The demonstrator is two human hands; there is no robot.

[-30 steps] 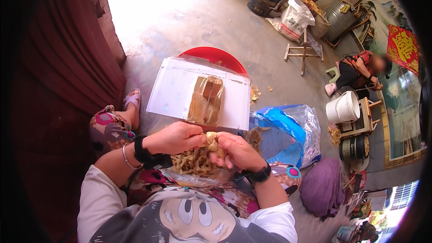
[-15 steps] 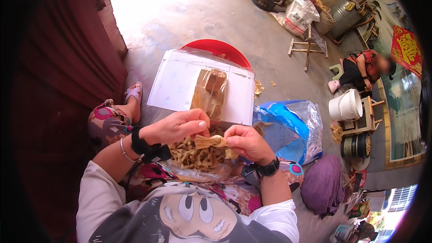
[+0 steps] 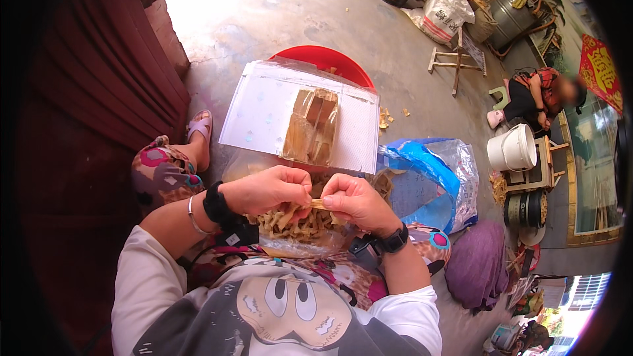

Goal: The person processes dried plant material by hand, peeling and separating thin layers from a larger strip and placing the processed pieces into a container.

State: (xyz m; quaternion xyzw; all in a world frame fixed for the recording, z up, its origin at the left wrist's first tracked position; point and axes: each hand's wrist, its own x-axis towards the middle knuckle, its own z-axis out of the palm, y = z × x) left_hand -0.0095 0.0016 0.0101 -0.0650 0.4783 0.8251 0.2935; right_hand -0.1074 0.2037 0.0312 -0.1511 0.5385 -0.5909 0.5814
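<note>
While both hands, left hand (image 3: 267,189) and right hand (image 3: 356,201), grip it closed, the strip (image 3: 318,204) looks thin, tan, dry

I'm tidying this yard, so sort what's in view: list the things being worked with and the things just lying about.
In use:
left hand and right hand, pinching one tan strip
heap of tan strips on the lap
white board with flattened stack
red basin under the board

Lying about:
blue plastic bag
white bucket
wooden stool
purple cushion
</note>
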